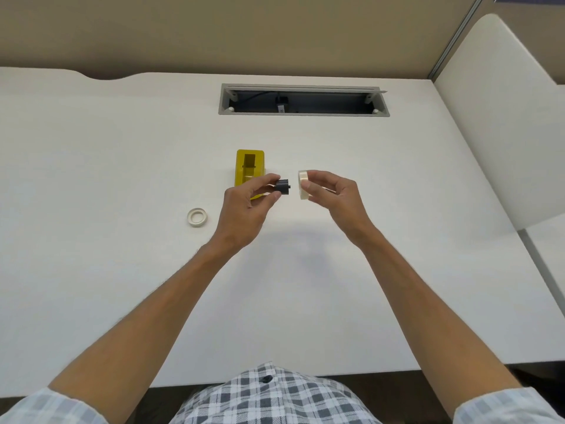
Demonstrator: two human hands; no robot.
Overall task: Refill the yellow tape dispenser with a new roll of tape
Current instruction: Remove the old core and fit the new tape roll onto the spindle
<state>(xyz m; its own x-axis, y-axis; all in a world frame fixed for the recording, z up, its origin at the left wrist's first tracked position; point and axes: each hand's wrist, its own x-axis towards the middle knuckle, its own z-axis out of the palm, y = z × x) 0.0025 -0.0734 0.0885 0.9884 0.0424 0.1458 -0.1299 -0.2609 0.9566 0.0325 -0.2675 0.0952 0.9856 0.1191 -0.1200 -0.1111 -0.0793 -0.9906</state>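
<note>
The yellow tape dispenser (249,166) stands on the white desk, its roll bay open and empty; my left hand covers its near end. My left hand (247,209) pinches a dark grey spool core (282,187) between thumb and fingers, held above the desk. My right hand (333,200) grips a cream roll of tape (303,185) on edge, its flat side facing the core. A small gap separates the core and the roll. A thin, nearly bare white tape ring (197,217) lies flat on the desk to the left.
The white desk (122,148) has an open grey cable tray slot (302,101) at the back with a cable inside. A white divider panel (495,117) stands on the right. A tan partition wall runs behind the desk.
</note>
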